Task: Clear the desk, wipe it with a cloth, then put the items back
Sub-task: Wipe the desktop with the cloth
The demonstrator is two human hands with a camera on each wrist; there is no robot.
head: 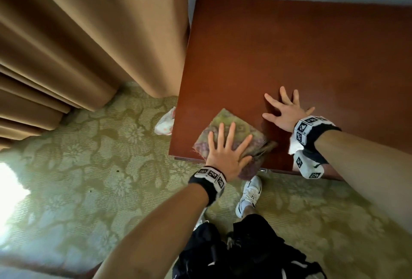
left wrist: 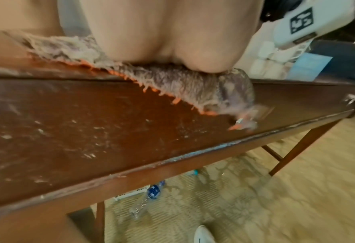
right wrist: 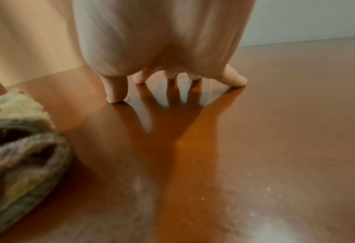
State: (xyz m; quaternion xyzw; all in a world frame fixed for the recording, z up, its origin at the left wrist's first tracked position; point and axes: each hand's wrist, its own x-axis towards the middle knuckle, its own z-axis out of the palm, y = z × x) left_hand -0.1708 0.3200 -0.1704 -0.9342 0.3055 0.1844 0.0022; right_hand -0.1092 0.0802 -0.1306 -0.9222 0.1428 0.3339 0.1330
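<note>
At the desk's (head: 289,44) near left corner, the left hand (head: 225,153), fingers spread flat, presses the cloth (head: 225,127) mid-wipe while the right hand (head: 284,111) braces splayed just beside it; clearing looks done, with wiping unfinished and items yet to return.

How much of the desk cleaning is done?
The clearing looks done: the part of the desk in view is bare. Wiping is in hand: the left hand presses the cloth flat, the right hand braces. Putting items back is left.
</note>
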